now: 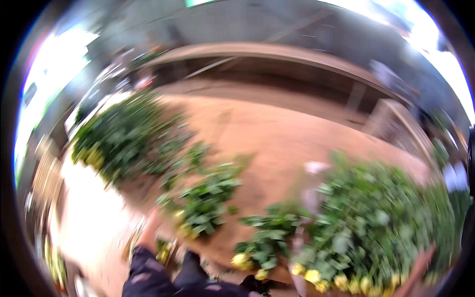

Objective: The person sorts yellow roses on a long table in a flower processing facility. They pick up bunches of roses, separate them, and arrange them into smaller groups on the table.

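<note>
Strong blur covers the whole view. My left hand (154, 215) reaches over the near edge of the wooden table (274, 130), beside a small bunch of leafy yellow roses (207, 204). Whether its fingers touch the bunch is unclear. Another small group of yellow roses (265, 237) lies to the right, heads toward me. A large heap of yellow roses (363, 219) fills the table's right side. Over that heap's near right corner extends a bare forearm with what appears to be my right hand (426, 254); its fingers are too blurred to read.
A big pile of yellow roses (122, 137) lies at the table's left end, with loose leaves beside it. A pale strip (310, 196) runs along the right heap. Behind stands a long bench (259, 48). A crate-like frame (393, 122) stands at the right. Bright floor (96, 211) shows at left.
</note>
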{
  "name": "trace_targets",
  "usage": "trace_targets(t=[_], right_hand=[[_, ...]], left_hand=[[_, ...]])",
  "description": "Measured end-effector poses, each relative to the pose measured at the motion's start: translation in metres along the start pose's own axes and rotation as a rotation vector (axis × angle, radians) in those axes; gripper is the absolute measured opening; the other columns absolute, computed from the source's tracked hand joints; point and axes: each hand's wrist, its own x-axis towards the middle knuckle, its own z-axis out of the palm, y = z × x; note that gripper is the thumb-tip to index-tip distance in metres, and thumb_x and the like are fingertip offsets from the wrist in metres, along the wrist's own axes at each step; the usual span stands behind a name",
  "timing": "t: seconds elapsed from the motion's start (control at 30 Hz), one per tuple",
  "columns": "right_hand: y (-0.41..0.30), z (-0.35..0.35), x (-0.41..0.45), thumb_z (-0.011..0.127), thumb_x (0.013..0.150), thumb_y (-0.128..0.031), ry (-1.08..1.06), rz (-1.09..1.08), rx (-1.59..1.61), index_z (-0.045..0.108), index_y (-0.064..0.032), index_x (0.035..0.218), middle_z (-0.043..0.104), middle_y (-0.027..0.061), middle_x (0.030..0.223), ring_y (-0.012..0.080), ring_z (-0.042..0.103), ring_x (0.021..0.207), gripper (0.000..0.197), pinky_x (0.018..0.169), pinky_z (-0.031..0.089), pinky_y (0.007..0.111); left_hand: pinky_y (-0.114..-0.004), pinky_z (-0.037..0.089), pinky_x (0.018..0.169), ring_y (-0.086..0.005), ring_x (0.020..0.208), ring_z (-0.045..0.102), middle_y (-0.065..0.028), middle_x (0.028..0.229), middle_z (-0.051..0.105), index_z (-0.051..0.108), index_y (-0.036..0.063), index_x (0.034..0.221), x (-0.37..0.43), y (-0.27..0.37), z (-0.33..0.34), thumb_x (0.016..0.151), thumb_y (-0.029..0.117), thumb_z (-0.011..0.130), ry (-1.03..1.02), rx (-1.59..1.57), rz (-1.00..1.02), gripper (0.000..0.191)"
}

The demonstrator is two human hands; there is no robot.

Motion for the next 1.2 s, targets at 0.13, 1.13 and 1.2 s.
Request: trace_targets(t=[0.13,1.13,1.2], right_hand=[[-0.179,-0.111,0.013,0.055,0.073,-0.012,0.264,-0.463,0.042,0.045,-0.0014,0.108,0.048,0.0159,0.105,0.026,0.049,0.094,0.038,0.083,0.038,0.036],[-1.193,-0.456,-0.539,0.061,0.072,-0.029,-2.63,0.237,1.921,0.044,-0.0054,0.108,0.053,0.0054,0.099,0.0184,0.052,0.089,0.046,0.077,0.043,0.031],[-1.156,-0.444,-0.529,0.061,0.072,-0.026,-2.658,0.147,1.799,0.044,-0.0054,0.109,0.053,0.0054,0.099,0.0178,0.052,0.089,0.045,0.077,0.043,0.031]], left_hand=[[-0.032,0.046,0.071,-0.0217,0.093,0.049,-0.0128,0.109,0.046,0.039,0.0075,0.117,0.014,-0.004,-0.034,0.067,0.019,0.059,-0.402,-0.466,-0.271,0.055],[-0.038,0.041,0.076,-0.0313,0.091,0.048,-0.0155,0.096,0.053,0.043,0.0068,0.11,0.177,-0.31,-0.232,0.058,0.027,0.065,-0.075,0.2,0.024,0.06],[-0.037,0.04,0.077,-0.0308,0.093,0.046,-0.0155,0.102,0.048,0.041,0.0032,0.111,0.143,-0.278,-0.234,0.06,0.025,0.064,-0.191,0.104,-0.01,0.06]])
